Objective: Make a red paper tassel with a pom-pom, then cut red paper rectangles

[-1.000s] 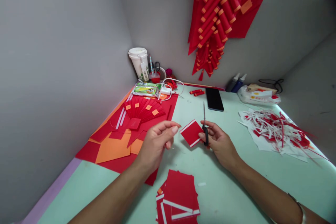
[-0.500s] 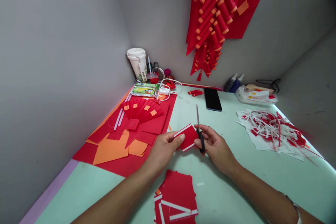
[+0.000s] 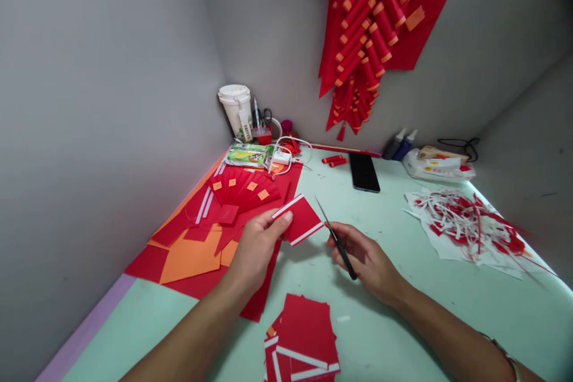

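Between thumb and fingers, my left hand (image 3: 262, 245) pinches a small red paper card (image 3: 302, 219) with a white strip along two opposite edges. To its right, my right hand (image 3: 364, 253) holds black-handled scissors (image 3: 341, 245), the thin blades pointing up and left. A small gap separates the blades from the card. Below both hands lies a loose stack of red paper cards (image 3: 307, 328), some with white strips. My left forearm passes over the big red paper sheet (image 3: 259, 304) on the left.
Orange paper pieces (image 3: 192, 256) and a folded red paper fan (image 3: 244, 188) lie left. A phone (image 3: 364, 172) and small red paper rolls (image 3: 335, 160) are at the back. Paper scraps (image 3: 470, 224) are heaped right. Red firecracker decorations (image 3: 367, 30) hang on the wall; a white cup (image 3: 236, 108) stands in the corner.
My left hand has carried the card left, away from my right hand, which no longer touches it. The scissors have turned, their tips swinging left. The big red sheet's lower edge has shifted toward me.
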A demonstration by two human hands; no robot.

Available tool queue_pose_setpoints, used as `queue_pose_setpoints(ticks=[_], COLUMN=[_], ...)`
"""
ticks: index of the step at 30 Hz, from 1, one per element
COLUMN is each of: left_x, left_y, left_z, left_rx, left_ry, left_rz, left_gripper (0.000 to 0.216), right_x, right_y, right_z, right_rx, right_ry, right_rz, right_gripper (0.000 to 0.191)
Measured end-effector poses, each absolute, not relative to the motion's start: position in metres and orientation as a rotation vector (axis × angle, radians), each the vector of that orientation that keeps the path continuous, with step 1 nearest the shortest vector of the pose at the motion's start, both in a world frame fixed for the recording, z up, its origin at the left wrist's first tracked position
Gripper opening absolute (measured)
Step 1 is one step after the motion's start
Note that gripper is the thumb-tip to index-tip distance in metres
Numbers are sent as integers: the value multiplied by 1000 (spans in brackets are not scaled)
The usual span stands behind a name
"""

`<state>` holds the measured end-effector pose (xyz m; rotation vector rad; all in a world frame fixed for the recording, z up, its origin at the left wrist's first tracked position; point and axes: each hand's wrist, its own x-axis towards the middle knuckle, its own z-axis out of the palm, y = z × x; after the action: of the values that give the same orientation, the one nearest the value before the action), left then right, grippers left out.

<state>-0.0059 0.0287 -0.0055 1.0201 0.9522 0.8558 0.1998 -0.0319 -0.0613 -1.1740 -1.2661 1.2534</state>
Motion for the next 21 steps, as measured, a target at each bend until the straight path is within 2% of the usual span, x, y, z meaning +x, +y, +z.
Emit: queue_pose_setpoints(ticks=[21], left_x=[-4], left_y=[31], left_z=[3], left_rx=[1012], left_ry=[972], left_rz=[881], left_gripper=[42], right_x=[198], right_y=[-32], right_z=[-55], right_rx=[-1277], right_ry=[-1552], right_rz=[999], right_gripper=[44])
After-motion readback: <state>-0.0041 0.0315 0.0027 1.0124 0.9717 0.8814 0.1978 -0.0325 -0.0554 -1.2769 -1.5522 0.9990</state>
